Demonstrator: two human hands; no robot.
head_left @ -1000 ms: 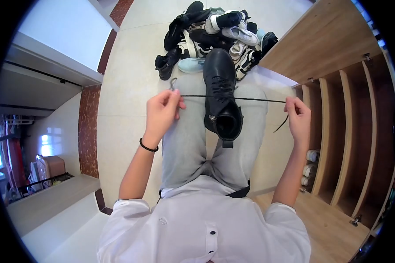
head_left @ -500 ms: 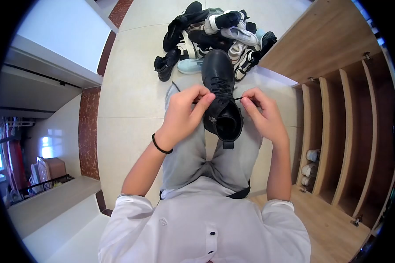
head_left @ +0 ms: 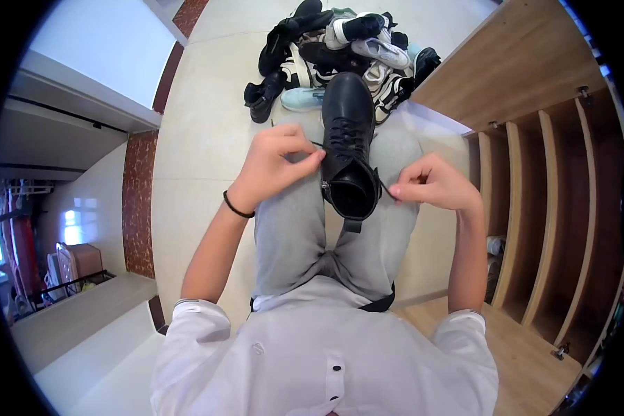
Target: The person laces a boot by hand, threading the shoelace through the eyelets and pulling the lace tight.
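A black lace-up boot rests across my knees, toe pointing away and its opening toward me. On its left side, my left hand pinches one end of the black shoelace beside the boot's ankle. My right hand pinches the other lace end, which runs from the boot's collar down to my fingertips. Both lace ends are spread outward, and the lacing over the tongue is still threaded. The boot's heel pull tab hangs toward me.
A heap of mixed shoes lies on the tiled floor ahead. To the right stands an open wooden shoe cabinet with dividers, a few shoes inside and its door swung out. A low ledge is at the left.
My right hand has moved right and down, drawing its lace end away from the boot. My left hand has shifted slightly left. The boot has barely moved.
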